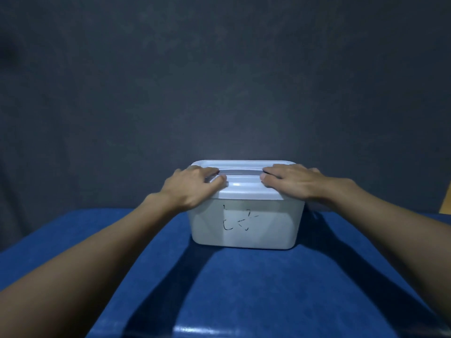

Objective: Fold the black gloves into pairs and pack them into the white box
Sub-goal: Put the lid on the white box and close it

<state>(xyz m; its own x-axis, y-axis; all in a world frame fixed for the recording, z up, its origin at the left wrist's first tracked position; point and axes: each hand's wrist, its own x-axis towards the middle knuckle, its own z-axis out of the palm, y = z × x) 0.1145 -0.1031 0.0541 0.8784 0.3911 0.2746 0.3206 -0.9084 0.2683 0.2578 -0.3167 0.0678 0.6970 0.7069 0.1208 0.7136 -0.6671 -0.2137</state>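
A white plastic box (246, 228) stands on the blue table with its white lid (244, 189) on top. Black pen marks show on its front wall. My left hand (192, 186) rests on the lid's left end, fingers laid over the top. My right hand (292, 181) lies flat on the lid's right end. A grey handle strip (240, 172) runs across the lid between my fingertips. No black gloves are in sight; the inside of the box is hidden by the lid.
The blue table surface (244, 289) stretches from the box toward me, crossed by the shadows of my arms. A dark grey wall (219, 81) fills the background. A yellow-brown edge (446, 198) shows at the far right.
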